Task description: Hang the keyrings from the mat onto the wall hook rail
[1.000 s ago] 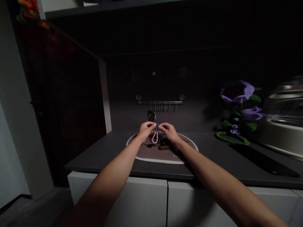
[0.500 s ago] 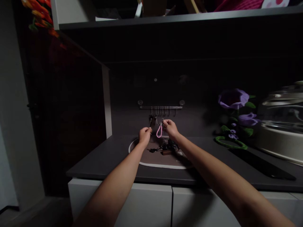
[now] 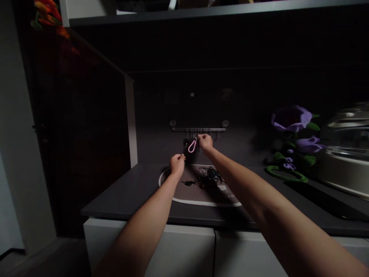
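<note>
My right hand [image 3: 205, 142] is pinched on a keychain with a pink loop strap [image 3: 191, 146], held up just under the hooks of a clear wall rail [image 3: 198, 129]. Small metal parts hang beside the loop, partly hidden by the fingers. Lower and to the left, my left hand [image 3: 177, 164] is closed at the fingertips near dark keys hanging from the rail; what it pinches is too dark to make out. Beneath both hands, a heap of keys and keychains [image 3: 209, 177] lies on a brown mat with a white border [image 3: 198, 202].
Purple knitted flowers [image 3: 292, 118] with a green ring base stand on the right of the dark counter [image 3: 115, 196]. Beyond them is a pale appliance with a clear lid [image 3: 346, 169]. A shelf [image 3: 201, 13] juts out overhead. Orange flowers [image 3: 49, 13] show at the upper left.
My right hand has lifted the pink-looped keychain up to the rail's hooks. My left hand stays nearly in place. The view has tilted slightly downward.
</note>
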A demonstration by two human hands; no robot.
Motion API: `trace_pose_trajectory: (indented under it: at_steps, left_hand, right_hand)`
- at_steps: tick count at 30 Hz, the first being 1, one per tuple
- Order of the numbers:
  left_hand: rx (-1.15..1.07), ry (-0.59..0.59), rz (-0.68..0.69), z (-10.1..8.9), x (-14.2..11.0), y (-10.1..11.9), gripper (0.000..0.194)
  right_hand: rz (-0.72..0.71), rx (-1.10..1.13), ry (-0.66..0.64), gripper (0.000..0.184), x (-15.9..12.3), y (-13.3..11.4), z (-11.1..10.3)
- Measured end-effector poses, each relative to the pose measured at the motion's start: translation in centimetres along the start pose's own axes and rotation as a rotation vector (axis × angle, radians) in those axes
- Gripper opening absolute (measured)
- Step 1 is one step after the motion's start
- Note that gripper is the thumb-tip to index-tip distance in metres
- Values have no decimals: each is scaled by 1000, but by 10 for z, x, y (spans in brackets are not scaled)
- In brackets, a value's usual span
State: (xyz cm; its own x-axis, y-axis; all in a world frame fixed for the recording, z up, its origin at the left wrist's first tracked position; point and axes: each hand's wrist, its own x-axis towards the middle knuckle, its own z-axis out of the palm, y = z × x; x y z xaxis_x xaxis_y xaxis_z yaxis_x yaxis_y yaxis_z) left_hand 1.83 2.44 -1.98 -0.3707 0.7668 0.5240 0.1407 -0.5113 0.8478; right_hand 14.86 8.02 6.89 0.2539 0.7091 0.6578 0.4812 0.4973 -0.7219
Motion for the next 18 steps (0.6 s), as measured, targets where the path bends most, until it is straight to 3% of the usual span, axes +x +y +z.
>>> trace_pose_trajectory:
  at_steps: [3, 18]
  left_hand:
    - [7, 0, -1, -1, -1, 2, 23]
    - [11, 15, 10, -1, 2, 2, 22]
  right_hand:
    - [64, -28, 39, 27, 1, -6, 3]
    - [120, -173, 22, 22, 3, -16, 10]
